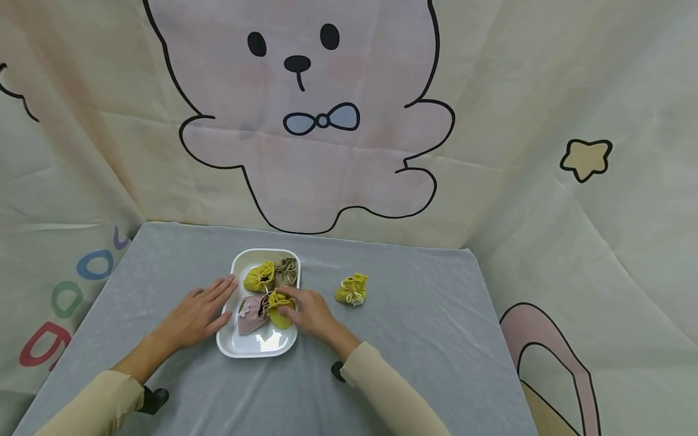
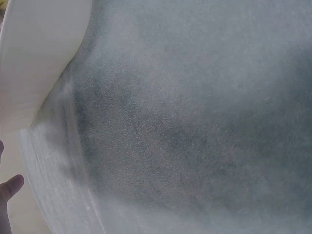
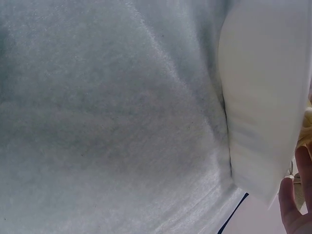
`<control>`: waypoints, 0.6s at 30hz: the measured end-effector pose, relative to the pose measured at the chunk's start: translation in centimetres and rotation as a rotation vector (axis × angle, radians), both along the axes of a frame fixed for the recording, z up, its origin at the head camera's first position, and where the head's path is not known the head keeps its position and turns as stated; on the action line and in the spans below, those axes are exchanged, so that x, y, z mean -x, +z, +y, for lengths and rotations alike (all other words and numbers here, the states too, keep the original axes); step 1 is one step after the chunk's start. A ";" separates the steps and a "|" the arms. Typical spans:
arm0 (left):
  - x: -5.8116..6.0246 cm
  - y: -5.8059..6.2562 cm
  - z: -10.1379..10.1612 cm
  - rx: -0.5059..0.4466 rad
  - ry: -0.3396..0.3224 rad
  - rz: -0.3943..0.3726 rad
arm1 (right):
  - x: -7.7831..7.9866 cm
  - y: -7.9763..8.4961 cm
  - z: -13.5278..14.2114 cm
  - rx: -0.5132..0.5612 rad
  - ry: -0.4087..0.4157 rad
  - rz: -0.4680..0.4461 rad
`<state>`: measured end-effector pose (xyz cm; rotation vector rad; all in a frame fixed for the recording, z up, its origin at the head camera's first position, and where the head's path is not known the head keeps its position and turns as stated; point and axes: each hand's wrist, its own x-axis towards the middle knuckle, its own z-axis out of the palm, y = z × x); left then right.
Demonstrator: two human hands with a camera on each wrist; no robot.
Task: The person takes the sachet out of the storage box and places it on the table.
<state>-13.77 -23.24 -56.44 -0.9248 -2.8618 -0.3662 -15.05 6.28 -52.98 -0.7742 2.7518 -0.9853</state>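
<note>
A white tray (image 1: 256,347) lies on the table, holding several small drawstring pouches. My right hand (image 1: 312,313) reaches over its right rim and pinches a yellow pouch (image 1: 280,320) between thumb and fingers. Beside that pouch is a pink pouch (image 1: 251,315); behind them sit another yellow pouch (image 1: 259,277) and a brown pouch (image 1: 286,274). With its fingers straight, my left hand (image 1: 199,312) lies against the tray's left rim. In the right wrist view, the right fingers (image 3: 288,197) show past the tray's wall (image 3: 263,97). The left wrist view catches the left thumb (image 2: 12,186) below the tray.
One more yellow pouch (image 1: 352,289) sits on the table to the right of the tray. A grey-blue cloth (image 1: 414,339) covers the table, with a few creases. Printed fabric walls (image 1: 507,200) rise behind the table and at both sides.
</note>
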 end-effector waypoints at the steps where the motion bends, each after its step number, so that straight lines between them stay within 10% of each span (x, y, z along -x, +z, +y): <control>1: 0.0 0.0 0.0 0.001 -0.001 -0.001 | 0.0 0.0 0.0 0.005 -0.006 0.003; 18: 0.1 -0.3 0.0 0.010 0.000 -0.008 | -0.1 -0.4 0.1 0.115 -0.035 0.101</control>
